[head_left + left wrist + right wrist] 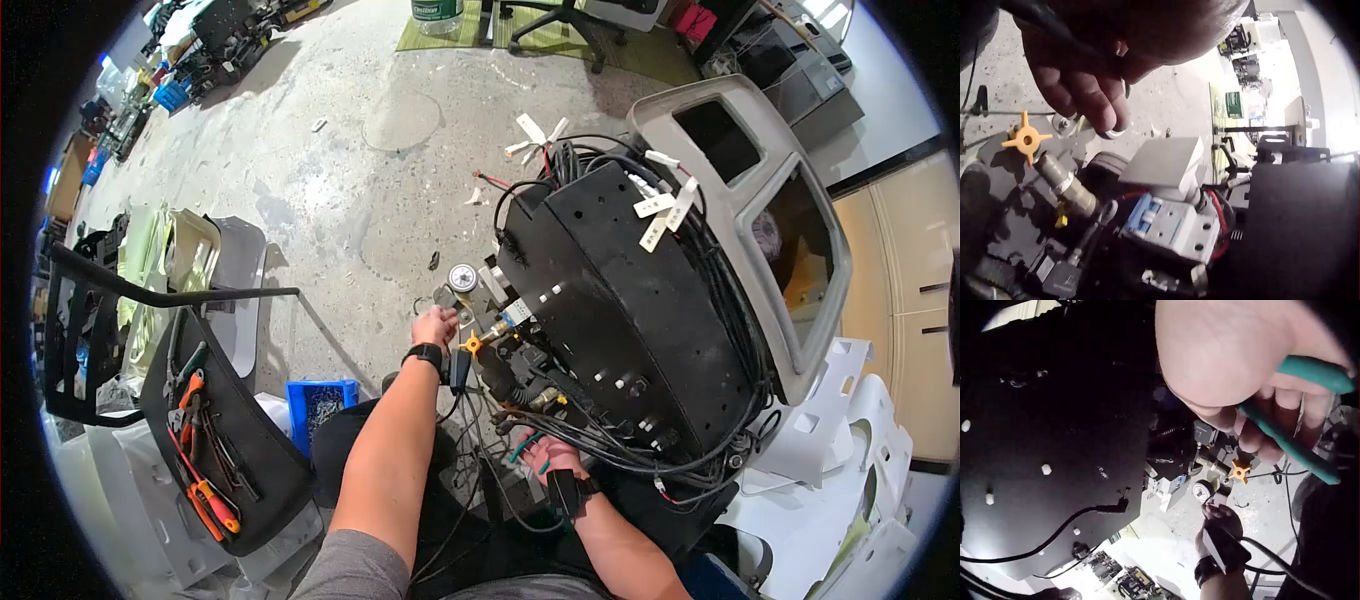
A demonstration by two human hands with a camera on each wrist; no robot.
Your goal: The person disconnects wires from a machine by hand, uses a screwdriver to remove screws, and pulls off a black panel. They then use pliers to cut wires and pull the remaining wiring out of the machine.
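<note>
My left hand point(435, 326) is beside the pressure gauge point(462, 278), at the front of a black metal machine point(625, 290). Its fingers point(1094, 100) bend downward near a small metal fitting point(1065, 124), and whether they pinch anything I cannot tell. A yellow four-armed knob point(1027, 140) and a brass valve point(1063, 181) sit close by, along with a blue-and-white circuit breaker point(1169, 228). My right hand point(552, 458) holds green-handled pliers point(1291, 447) across its palm, near the cable bundle point(610, 440); the working end of the pliers is hidden.
Several hand tools point(205, 450) lie on a black panel at left. Next to my leg stands a blue bin point(322, 405) of small metal parts. A grey frame point(745, 200) rises behind the machine, and white panels point(830, 480) lie at right. Labelled cables point(660, 215) hang over the machine's top.
</note>
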